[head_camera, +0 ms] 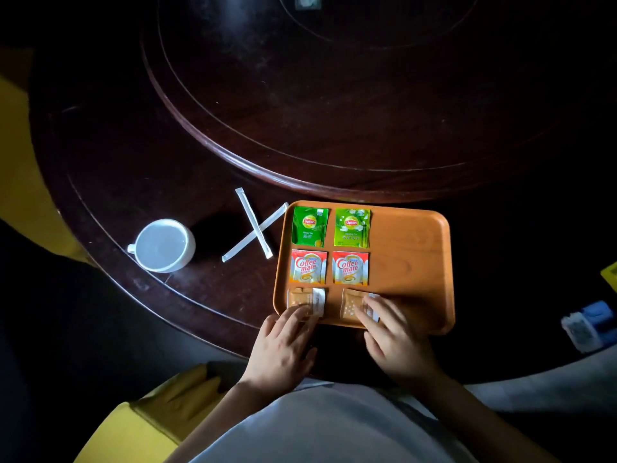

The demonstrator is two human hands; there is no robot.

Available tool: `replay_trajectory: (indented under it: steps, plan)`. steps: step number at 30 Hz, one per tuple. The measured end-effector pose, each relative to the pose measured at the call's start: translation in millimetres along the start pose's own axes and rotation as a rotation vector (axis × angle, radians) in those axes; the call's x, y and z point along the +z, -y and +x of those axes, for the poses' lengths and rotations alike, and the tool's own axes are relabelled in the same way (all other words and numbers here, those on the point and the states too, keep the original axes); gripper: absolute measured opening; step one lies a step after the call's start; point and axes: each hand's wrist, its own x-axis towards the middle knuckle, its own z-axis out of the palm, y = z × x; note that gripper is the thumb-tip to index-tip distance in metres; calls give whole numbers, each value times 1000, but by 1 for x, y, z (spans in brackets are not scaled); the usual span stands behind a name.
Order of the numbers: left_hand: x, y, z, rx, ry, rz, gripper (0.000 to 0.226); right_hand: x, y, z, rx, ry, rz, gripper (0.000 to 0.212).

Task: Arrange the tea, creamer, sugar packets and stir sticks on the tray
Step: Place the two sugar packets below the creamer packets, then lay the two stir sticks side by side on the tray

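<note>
An orange tray (410,248) lies on the dark table. Two green Lipton tea packets (309,226) (352,228) sit in its far row. Below them are two red-and-white Coffee-mate creamer packets (308,267) (350,268). Two brown sugar packets (302,297) (350,304) lie in the near row. The fingers of my left hand (283,345) rest flat on the left sugar packet. My right hand (394,339) presses its fingers on the right one. Two white wrapped stir sticks (252,225) lie crossed on the table, left of the tray.
A white cup (165,245) stands on the table left of the sticks. A raised round turntable (334,95) fills the table's middle behind the tray. Yellow chairs (20,162) sit at the left and near edge. A blue and white object (587,325) lies at the right.
</note>
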Motion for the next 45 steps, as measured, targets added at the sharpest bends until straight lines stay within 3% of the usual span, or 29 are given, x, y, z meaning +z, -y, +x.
replay_trajectory:
  steps: [16, 20, 23, 27, 32, 38, 45]
  plan:
    - [2, 2, -4, -11, 19, 16, 50, 3, 19, -2, -59, 104, -119, 47]
    - [-3, 3, -4, -25, -56, -5, 49, 0, 20, 1, -64, 4, -94, 40]
    - [-20, 14, 2, -152, -178, -18, 47, -8, 26, 23, -59, -92, -49, 35]
    - [-39, 46, 19, -392, -308, 1, 41, -13, 46, 80, -69, -93, -94, 31]
    - [-49, 87, 44, -604, -237, 7, 46, -2, 83, 159, -20, -11, -37, 27]
    - [-43, 107, 70, -720, -178, -113, 34, 23, 120, 216, 109, 272, -38, 16]
    - [-42, 115, 75, -759, -216, -134, 17, 39, 130, 237, 215, 310, -121, 16]
